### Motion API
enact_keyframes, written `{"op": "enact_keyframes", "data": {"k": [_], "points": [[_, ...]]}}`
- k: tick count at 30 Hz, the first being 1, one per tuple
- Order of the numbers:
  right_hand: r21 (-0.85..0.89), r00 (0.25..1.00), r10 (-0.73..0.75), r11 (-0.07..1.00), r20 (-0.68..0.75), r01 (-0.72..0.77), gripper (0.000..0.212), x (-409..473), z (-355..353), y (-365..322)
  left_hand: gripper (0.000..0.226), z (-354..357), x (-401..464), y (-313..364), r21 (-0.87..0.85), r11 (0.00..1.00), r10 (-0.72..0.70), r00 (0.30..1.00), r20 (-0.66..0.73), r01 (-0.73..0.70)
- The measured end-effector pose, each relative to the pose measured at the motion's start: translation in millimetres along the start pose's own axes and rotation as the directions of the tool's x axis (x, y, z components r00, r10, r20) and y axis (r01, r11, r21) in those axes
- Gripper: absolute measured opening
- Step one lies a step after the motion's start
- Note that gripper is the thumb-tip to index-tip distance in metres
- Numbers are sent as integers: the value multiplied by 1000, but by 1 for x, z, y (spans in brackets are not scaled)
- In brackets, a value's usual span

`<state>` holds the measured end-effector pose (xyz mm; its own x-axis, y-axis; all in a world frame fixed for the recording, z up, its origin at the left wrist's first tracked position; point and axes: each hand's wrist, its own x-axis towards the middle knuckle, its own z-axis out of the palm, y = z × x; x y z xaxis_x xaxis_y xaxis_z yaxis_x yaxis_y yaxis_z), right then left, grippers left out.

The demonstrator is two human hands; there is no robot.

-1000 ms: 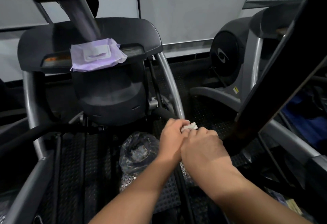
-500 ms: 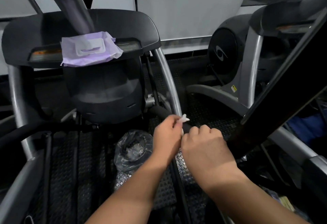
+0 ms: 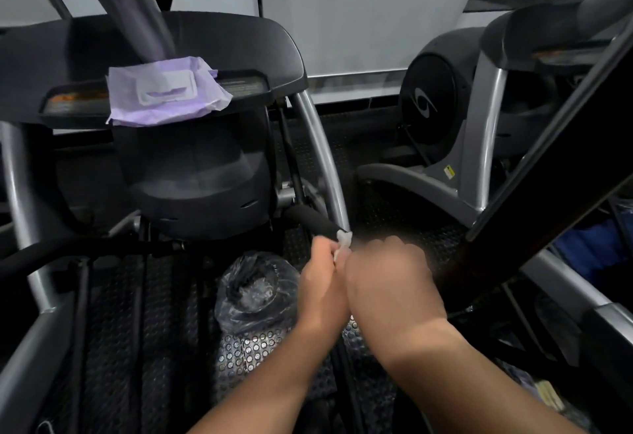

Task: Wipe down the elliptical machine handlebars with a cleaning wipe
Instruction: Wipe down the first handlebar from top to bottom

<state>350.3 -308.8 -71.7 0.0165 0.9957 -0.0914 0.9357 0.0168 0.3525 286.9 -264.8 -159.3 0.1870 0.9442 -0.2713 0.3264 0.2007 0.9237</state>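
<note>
A small white wipe (image 3: 343,241) shows between my two hands, right at the near end of a short black foam handlebar (image 3: 313,221) of the elliptical. My left hand (image 3: 323,283) pinches the wipe with curled fingers. My right hand (image 3: 390,283) is curled beside it, touching the left hand; its fingers are blurred and hidden, so its hold on the wipe cannot be made out. A long black handlebar (image 3: 51,252) runs across the lower left.
A purple pack of wipes (image 3: 164,94) lies on the elliptical's black console (image 3: 239,46). A crumpled clear plastic bag (image 3: 255,289) sits on the studded floor below my hands. Another machine (image 3: 435,105) stands at right, and a dark sloping bar (image 3: 548,176) crosses the right side.
The camera has tipped down slightly. My hands have stayed together at the handlebar's end; the wipe, bunched between both hands a second ago, now sticks out from my left fingers.
</note>
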Motion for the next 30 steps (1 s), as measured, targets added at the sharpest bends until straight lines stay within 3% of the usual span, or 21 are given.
{"op": "enact_keyframes", "data": {"k": [2,5,7,9,11,15,21,25,30], "points": [[10,999,-24,1000,21,24,77,3,2,0,15,2,-1,-4,-152,986,-70,997,-21,66],[-12,999,-1,1000,33,2,53,3,1,0,15,2,25,-3,-394,902,-225,971,-80,176],[-45,999,0,999,48,2,47,1,0,1,14,2,26,-1,-511,817,-326,945,-31,266],[-43,997,9,999,77,-6,31,1,-1,-1,10,7,14,-6,-563,744,-384,920,79,359],[-77,994,18,997,104,-10,30,3,-1,-3,11,9,7,-5,-604,683,-398,903,162,410],[-92,992,53,995,112,-43,25,5,-1,-2,23,7,28,13,-683,600,-489,867,97,416],[5,997,-50,999,56,50,74,8,-5,2,24,13,2,10,-553,689,-412,881,234,469],[-22,991,71,997,115,-69,25,12,0,0,18,10,35,17,-742,544,-565,825,23,393],[-16,997,54,998,49,-53,18,12,17,-4,7,14,23,12,-541,796,-430,883,-188,272]]}}
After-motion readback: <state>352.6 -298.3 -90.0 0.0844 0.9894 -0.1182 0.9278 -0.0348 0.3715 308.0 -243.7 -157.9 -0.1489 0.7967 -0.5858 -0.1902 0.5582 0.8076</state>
